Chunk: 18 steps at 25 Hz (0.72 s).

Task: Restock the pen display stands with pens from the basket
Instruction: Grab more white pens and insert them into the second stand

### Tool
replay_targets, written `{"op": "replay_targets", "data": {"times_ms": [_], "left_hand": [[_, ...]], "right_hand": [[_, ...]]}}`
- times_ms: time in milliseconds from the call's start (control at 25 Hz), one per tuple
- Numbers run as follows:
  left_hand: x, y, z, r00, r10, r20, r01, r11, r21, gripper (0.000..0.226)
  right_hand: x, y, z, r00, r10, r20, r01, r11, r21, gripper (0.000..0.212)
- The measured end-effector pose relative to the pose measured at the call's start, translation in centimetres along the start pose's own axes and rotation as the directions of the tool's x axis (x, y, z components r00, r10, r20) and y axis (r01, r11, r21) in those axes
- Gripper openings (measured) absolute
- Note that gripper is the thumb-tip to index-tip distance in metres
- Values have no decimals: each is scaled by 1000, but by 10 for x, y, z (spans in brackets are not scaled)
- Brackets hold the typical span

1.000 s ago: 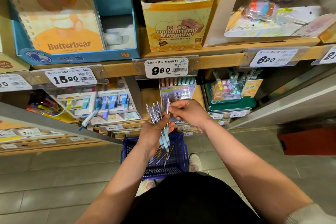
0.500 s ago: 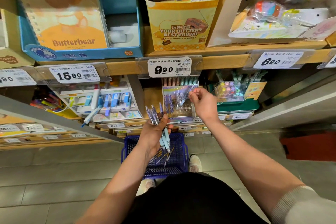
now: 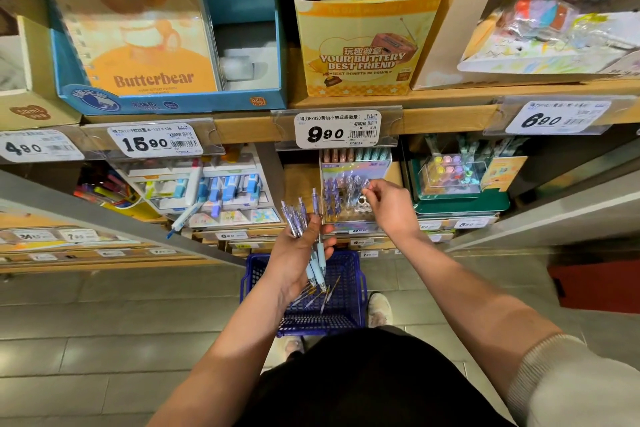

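The step in hand is slotting pens into the stand. The left hand (image 3: 294, 253) is curled round a bundle of clear purple click pens with pale blue grips (image 3: 304, 218). It holds them upright above the dark blue plastic mesh basket (image 3: 356, 288) on the floor, where a few loose pens (image 3: 322, 295) lie. The right hand (image 3: 391, 208) reaches to the clear plastic pen display stand (image 3: 353, 168) on the shelf under the 9.90 price label (image 3: 337, 128). Its fingertips (image 3: 367, 188) are bunched at the tops of the purple pens standing there (image 3: 332, 194); whether they pinch one pen or merely touch them cannot be told. The stand seems partly filled, with free holes toward its right. The next move likely calls for seating a pen straight down into a free hole. After that, a single pen has to come out of the bundle without loosening the rest.
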<state>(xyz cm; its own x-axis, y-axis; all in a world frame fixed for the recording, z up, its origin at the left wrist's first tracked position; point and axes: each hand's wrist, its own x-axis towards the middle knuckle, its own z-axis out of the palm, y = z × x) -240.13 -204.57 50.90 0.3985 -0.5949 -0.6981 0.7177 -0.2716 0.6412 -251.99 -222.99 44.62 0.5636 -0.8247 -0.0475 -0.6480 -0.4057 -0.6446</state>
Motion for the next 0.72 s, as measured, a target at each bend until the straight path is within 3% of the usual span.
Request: {"op": "replay_targets", "data": {"times_ms": [440, 720], "left_hand": [[-3, 4, 7, 1000, -11, 8, 11, 1000, 27, 28], [-4, 2, 8, 1000, -25, 19, 25, 1000, 17, 23]], "right_hand": [[1, -7, -2, 983, -141, 113, 164, 960, -226, 20], [6, -13, 3, 987, 18, 160, 24, 967, -253, 19]]}}
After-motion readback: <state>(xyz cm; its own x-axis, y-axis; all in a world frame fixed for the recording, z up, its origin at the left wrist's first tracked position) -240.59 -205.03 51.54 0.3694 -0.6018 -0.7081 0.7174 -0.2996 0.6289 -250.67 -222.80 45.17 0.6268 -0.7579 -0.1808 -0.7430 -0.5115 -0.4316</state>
